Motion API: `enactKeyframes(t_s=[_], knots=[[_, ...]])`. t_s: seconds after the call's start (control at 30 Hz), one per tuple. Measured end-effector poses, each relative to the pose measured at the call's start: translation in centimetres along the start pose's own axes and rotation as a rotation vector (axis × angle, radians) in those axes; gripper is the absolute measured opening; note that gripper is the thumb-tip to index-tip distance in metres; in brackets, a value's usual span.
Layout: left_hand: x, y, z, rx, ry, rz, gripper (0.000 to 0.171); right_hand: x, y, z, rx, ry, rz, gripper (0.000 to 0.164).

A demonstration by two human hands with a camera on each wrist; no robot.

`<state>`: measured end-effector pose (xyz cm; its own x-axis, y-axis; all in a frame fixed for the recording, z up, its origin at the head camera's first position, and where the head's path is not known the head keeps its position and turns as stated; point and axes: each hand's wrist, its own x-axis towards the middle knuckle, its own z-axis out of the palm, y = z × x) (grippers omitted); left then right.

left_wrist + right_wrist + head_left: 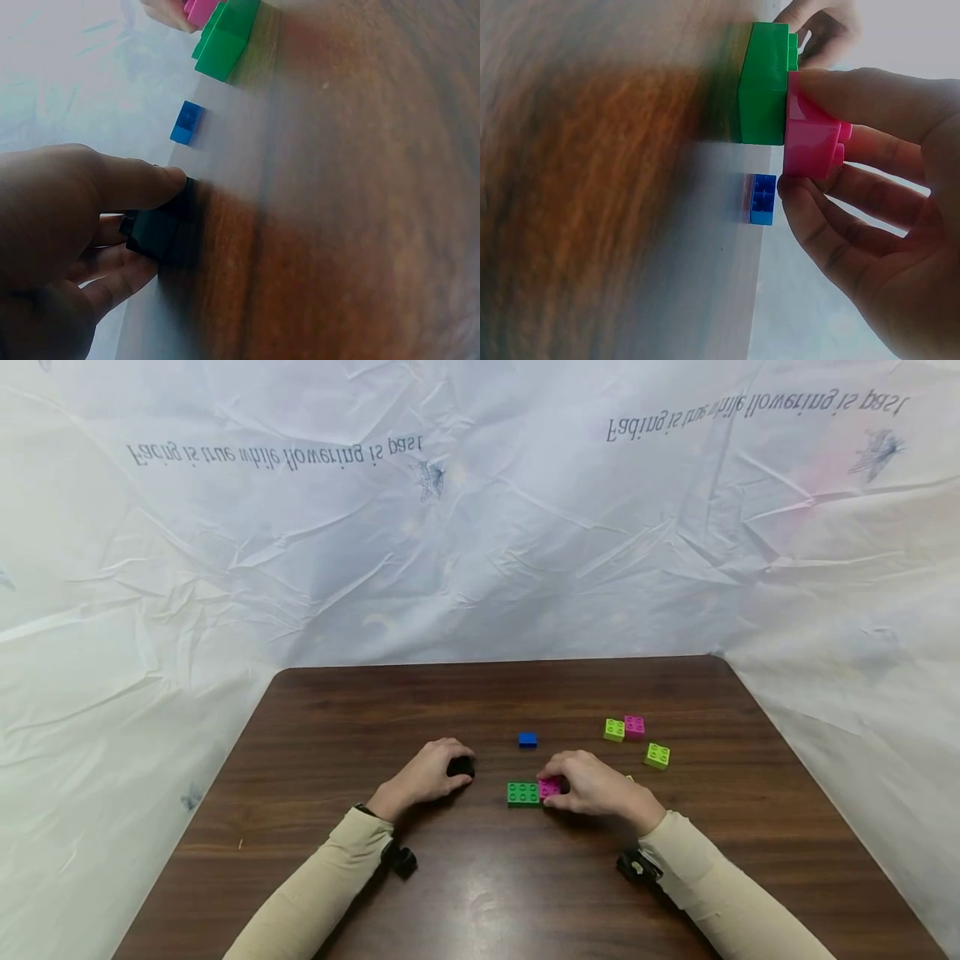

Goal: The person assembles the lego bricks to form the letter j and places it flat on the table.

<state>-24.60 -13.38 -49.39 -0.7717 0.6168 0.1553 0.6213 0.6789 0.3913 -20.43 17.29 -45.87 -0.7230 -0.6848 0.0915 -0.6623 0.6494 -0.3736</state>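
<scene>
My left hand (437,770) holds a dark, nearly black brick (154,234) at the table surface, thumb on one side and fingers on the other. My right hand (596,781) pinches a pink brick (810,139) between thumb and fingers. That pink brick is at the right end of a green brick (522,793), level with its studded top; I cannot tell if the two are joined. The green brick rests studs up on the table between my hands. Beyond them lies a small blue brick (527,740), touched by neither hand.
On the back right of the brown table (360,710) a lime brick (614,730) stands beside another pink brick (634,727). A second lime brick (657,756) sits nearer. Something yellowish (629,778) is mostly hidden behind my right hand. A white sheet (465,552) hangs behind the table.
</scene>
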Motion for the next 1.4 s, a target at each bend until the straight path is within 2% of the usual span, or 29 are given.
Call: enactKeyframes(t_s=[0.37, 0.87, 1.4], knots=[[-0.1, 0.1, 0.1, 0.008, -0.016, -0.006, 0.036, -0.2, 0.1, 0.2, -0.005, -0.002, 0.004, 0.033], [-0.2, 0.6, -0.3, 0.001, -0.016, 0.017, 0.035, -0.3, 0.2, 0.3, -0.001, 0.007, -0.024, 0.031], [-0.1, 1.6, -0.9, -0.024, -0.012, 0.04, 0.035, -0.1, 0.0, 0.0, -0.002, 0.008, -0.017, 0.031]])
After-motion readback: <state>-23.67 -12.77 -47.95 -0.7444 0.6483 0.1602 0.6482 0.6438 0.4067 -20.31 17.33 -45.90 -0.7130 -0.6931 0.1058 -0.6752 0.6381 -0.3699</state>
